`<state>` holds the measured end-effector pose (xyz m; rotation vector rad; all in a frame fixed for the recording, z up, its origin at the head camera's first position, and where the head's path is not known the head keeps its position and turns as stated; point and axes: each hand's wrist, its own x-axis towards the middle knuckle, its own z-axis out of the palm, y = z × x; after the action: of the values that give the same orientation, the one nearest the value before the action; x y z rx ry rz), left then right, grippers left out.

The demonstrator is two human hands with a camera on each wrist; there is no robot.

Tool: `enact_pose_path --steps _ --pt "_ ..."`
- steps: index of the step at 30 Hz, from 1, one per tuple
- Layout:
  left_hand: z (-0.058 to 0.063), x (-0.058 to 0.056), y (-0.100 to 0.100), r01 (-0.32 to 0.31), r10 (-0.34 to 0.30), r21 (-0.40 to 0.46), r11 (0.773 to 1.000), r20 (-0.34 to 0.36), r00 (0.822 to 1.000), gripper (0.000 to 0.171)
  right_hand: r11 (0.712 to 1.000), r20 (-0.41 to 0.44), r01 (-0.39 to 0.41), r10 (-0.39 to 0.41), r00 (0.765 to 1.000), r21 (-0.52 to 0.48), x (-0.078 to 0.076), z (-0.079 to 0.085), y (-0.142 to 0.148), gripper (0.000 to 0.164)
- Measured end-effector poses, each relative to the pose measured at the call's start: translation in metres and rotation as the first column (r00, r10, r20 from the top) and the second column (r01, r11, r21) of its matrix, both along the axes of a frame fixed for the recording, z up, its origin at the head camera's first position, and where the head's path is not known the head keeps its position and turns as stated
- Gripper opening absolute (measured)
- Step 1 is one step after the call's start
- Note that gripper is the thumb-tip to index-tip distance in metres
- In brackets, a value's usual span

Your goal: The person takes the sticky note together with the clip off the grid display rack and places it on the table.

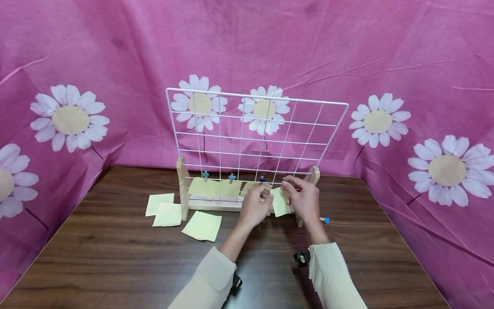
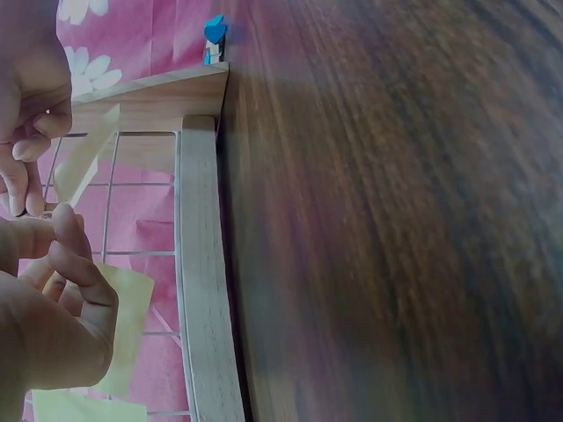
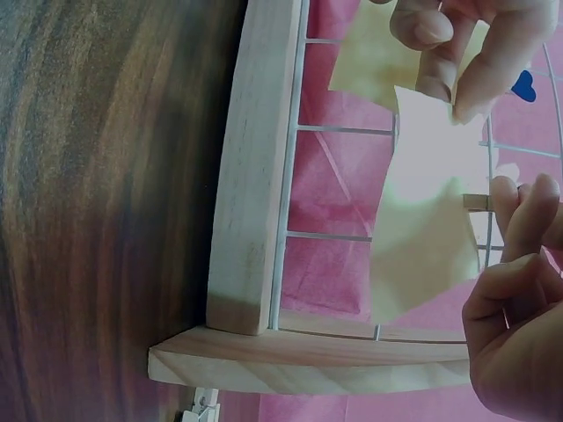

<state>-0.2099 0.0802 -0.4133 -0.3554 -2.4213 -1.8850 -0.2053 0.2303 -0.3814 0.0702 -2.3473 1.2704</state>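
Observation:
A pale yellow paper note [image 1: 281, 202] is held against the right part of a white wire grid [image 1: 254, 96]. My left hand [image 1: 254, 206] pinches the note's upper corner between thumb and finger. At the note's top edge my right hand [image 1: 305, 198] pinches a small wooden clothespin [image 3: 475, 203], whose far end is hidden behind the fingers. Farther left, several notes hang on the lower grid under a teal heart clip [image 1: 206, 175], a light blue clip [image 1: 232, 177] and a dark blue clip [image 1: 262, 179].
Wooden feet [image 1: 183, 189] carry the grid on a dark wood table [image 1: 115, 257]. Loose yellow notes [image 1: 202, 226] lie left of and before the stand. A blue heart clothespin [image 1: 326, 220] lies beyond the right foot. Pink flowered cloth [image 1: 247, 43] hangs behind.

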Motion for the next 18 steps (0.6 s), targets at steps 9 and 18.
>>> enact_pose_path --steps 9,18 --pt "-0.001 0.001 -0.007 0.011 -0.011 -0.022 1.000 0.008 1.000 0.022 1.000 -0.070 -0.007 0.006 0.998 -0.011 0.000 0.004 -0.001 0.009" --pt "-0.002 0.001 -0.015 0.022 -0.022 -0.025 0.999 0.015 1.000 0.023 0.987 -0.030 -0.051 0.047 0.998 -0.151 0.003 0.008 -0.002 0.014"
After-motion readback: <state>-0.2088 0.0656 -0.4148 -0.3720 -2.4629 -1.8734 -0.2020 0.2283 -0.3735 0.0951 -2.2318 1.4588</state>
